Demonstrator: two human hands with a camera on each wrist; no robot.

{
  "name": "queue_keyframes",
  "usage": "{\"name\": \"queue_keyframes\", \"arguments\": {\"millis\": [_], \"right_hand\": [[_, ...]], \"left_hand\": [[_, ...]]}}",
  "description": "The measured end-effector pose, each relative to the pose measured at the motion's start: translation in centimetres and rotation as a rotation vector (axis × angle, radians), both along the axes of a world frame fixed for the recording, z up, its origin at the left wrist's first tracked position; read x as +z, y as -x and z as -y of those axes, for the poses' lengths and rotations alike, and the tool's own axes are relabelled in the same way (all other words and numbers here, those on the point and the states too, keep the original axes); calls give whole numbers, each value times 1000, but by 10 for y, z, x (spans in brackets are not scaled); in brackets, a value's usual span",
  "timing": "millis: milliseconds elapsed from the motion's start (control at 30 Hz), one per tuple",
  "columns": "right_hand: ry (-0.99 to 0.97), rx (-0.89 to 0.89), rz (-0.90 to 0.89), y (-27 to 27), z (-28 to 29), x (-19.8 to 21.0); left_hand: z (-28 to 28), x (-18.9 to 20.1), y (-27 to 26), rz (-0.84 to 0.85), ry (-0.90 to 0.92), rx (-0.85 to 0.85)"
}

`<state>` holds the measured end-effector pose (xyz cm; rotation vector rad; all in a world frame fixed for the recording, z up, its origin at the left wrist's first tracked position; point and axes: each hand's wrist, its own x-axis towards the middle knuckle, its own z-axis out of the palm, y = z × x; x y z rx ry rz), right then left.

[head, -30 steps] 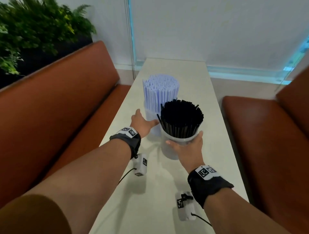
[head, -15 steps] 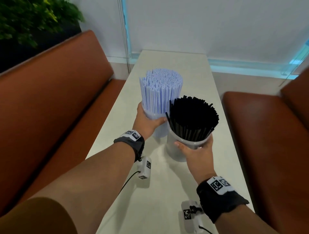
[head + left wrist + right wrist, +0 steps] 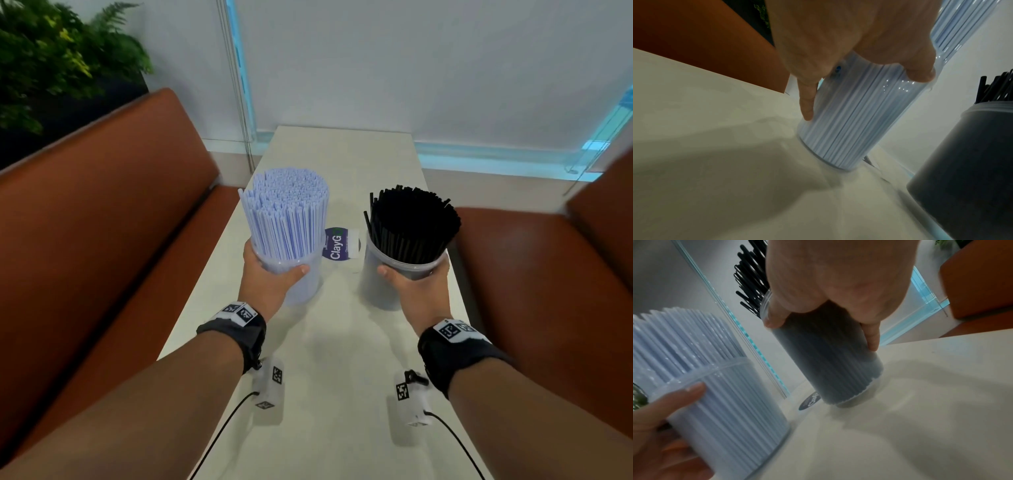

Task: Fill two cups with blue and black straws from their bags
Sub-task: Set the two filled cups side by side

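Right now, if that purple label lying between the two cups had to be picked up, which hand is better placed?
Neither is free: the left hand grips the blue-straw cup, the right hand the black-straw cup. The label lies about midway, perhaps slightly nearer the left.

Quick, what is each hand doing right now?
Left hand: curled round the cup of blue straws, holding it.
Right hand: curled round the cup of black straws, holding it.
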<state>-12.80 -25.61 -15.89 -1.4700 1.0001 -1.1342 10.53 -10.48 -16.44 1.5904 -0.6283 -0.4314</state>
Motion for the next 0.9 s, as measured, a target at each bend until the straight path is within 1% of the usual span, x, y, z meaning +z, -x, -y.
{"name": "queue_keyframes", "arguments": {"millis": [133,333,433,600,633,667,767,800,900], "right_hand": [[-19,64,19,-6,12,-13],[-42,184,36,3,15,-13],[-23,178,-14,8,14,-13],[-36,91,-215,12,15,-19],[-25,95,-227,12,17,-19],[-10,119,-199,11,19,-18],[1,211,-9,6,24,-16],[-3,217,18,6,24,-17],[-35,195,39,4,19,-17]], "left_hand": [[2,-4,-4,4,-9,-15],[4,3,-7,-2,-2,-49],[3,3,-7,7,-16,-72],[5,1,-6,-36,-72,-39],[5,1,-6,-28,-73,-31],[6,1,-7,-18,-73,-27],[6,0,-10,11,-72,-51],[7,-3,-11,18,-75,-65],[7,-6,-9,-37,-102,-66]]}}
